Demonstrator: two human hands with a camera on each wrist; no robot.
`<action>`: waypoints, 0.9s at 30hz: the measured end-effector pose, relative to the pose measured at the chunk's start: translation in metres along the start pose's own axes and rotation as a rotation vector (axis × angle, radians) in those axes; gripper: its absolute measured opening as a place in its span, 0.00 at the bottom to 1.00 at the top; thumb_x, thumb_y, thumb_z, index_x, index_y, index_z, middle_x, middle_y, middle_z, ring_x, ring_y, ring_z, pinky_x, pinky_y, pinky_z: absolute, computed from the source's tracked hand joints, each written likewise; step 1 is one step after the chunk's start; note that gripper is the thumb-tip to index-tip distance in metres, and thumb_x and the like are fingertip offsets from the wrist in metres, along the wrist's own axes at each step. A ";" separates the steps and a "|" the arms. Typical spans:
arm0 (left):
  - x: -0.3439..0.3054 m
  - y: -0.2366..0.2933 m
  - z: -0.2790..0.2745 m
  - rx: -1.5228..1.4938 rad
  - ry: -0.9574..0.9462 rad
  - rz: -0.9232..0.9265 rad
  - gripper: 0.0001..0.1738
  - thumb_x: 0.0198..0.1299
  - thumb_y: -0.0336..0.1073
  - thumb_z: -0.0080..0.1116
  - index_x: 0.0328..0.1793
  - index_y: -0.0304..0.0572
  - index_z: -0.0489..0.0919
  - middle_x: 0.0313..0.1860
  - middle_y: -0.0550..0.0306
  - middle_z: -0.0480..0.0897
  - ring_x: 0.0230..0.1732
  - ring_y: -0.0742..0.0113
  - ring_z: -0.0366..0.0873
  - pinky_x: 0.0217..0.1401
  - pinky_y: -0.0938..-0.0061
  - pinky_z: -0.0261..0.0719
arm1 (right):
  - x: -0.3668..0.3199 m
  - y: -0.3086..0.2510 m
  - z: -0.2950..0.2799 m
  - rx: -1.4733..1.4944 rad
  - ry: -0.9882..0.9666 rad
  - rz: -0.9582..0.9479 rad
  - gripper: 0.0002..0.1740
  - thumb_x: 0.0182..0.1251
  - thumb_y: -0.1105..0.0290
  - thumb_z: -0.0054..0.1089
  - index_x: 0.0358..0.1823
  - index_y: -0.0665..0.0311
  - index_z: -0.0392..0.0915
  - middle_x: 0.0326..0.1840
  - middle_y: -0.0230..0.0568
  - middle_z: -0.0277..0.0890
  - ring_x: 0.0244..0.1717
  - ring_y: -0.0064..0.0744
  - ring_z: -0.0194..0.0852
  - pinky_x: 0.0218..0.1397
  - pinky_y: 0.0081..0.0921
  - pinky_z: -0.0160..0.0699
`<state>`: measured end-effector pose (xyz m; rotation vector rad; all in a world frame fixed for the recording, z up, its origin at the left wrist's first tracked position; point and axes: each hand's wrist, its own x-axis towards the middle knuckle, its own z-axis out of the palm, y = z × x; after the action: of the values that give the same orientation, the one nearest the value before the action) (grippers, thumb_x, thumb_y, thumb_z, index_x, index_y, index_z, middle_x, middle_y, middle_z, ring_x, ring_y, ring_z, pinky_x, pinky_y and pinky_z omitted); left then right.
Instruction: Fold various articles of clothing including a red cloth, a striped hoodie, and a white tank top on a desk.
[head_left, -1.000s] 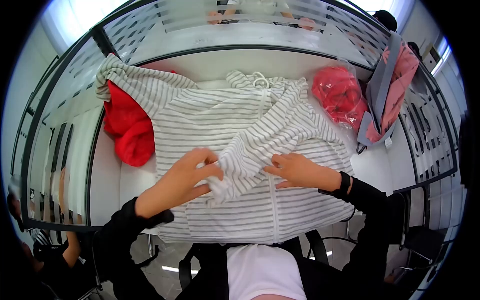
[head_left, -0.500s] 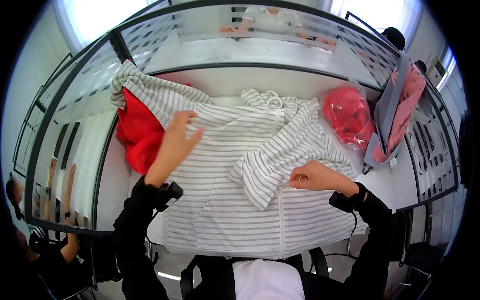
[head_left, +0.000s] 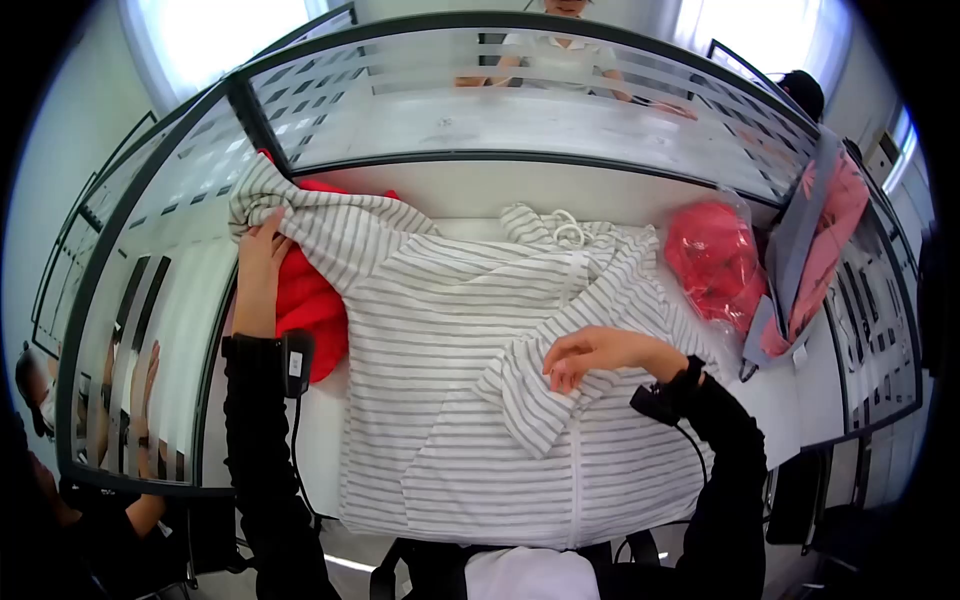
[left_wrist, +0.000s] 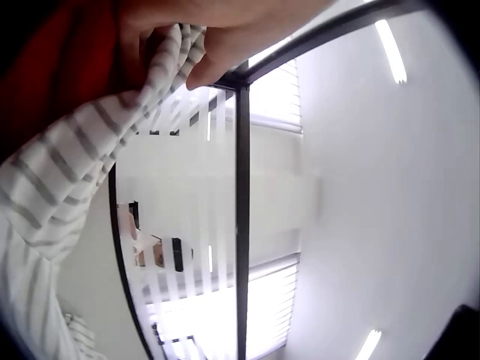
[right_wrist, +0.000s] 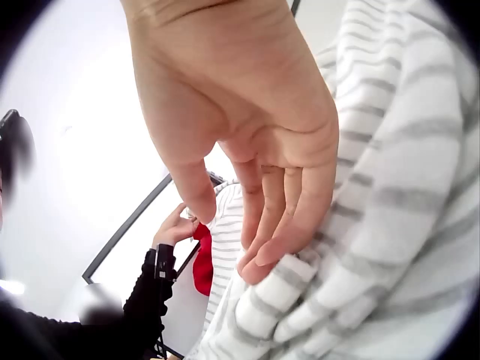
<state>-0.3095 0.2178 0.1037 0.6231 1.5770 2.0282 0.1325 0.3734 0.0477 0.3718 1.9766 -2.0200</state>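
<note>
A white jacket with grey stripes point(head_left: 430, 350) lies spread on the desk, with a white zip and a drawstring hood at its far end. One sleeve point(head_left: 530, 405) is folded across the front; the other sleeve point(head_left: 335, 225) stretches out to the far left. My left hand point(head_left: 262, 270) is at that outstretched sleeve's end, and in the left wrist view its thumb and fingers pinch the striped cloth point(left_wrist: 82, 142). Over the folded sleeve hovers my right hand point(head_left: 605, 355), its fingers loosely bent. Its fingertips point(right_wrist: 274, 251) are right at a fold of the cloth in the right wrist view.
Red cloth point(head_left: 315, 310) lies under and beside the left sleeve. At the back right are a red bundle in clear plastic point(head_left: 715, 265) and a pink and grey bag point(head_left: 815, 250). A dark-framed glass partition point(head_left: 480, 160) rings the desk, with a person behind it.
My left hand let go of the folded sleeve, moved far left and took hold of the other sleeve's end. The right hand has lifted slightly and stays near the folded sleeve.
</note>
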 end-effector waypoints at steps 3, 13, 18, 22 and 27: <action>0.002 0.005 -0.003 -0.305 0.005 0.051 0.24 0.56 0.35 0.61 0.56 0.29 0.70 0.50 0.53 0.77 0.53 0.64 0.73 0.56 0.72 0.70 | 0.001 0.013 0.003 0.085 -0.022 0.049 0.14 0.69 0.67 0.50 0.49 0.69 0.72 0.41 0.39 0.78 0.39 0.22 0.76 0.44 0.18 0.75; -0.090 0.025 0.145 0.528 -0.404 0.798 0.17 0.53 0.36 0.65 0.46 0.36 0.74 0.38 0.61 0.75 0.37 0.77 0.71 0.39 0.78 0.72 | -0.054 0.015 0.006 0.163 0.212 -0.174 0.20 0.66 0.62 0.53 0.53 0.71 0.69 0.46 0.47 0.75 0.44 0.34 0.76 0.50 0.29 0.74; -0.209 -0.052 0.158 1.246 -1.493 0.841 0.33 0.49 0.42 0.64 0.60 0.36 0.67 0.65 0.40 0.64 0.67 0.45 0.60 0.66 0.57 0.60 | -0.062 0.064 -0.001 0.501 0.352 -0.423 0.38 0.65 0.54 0.53 0.69 0.60 0.47 0.63 0.48 0.61 0.54 0.39 0.71 0.50 0.35 0.75; -0.214 -0.070 0.133 1.106 -1.508 0.670 0.33 0.51 0.40 0.63 0.61 0.37 0.66 0.63 0.43 0.66 0.63 0.46 0.65 0.62 0.60 0.65 | -0.060 0.076 -0.007 0.510 0.625 -0.132 0.25 0.68 0.73 0.44 0.66 0.61 0.52 0.54 0.42 0.69 0.51 0.37 0.74 0.49 0.37 0.78; -0.181 -0.062 0.111 0.964 -1.459 0.450 0.24 0.54 0.35 0.60 0.57 0.40 0.69 0.60 0.50 0.69 0.56 0.51 0.70 0.58 0.67 0.69 | -0.062 0.111 -0.013 0.544 0.663 -0.357 0.23 0.66 0.71 0.47 0.62 0.68 0.63 0.56 0.41 0.72 0.55 0.34 0.72 0.57 0.33 0.72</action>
<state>-0.0938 0.1997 0.0586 2.2267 1.2576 0.3259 0.2320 0.3860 -0.0317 0.9728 1.8665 -2.9633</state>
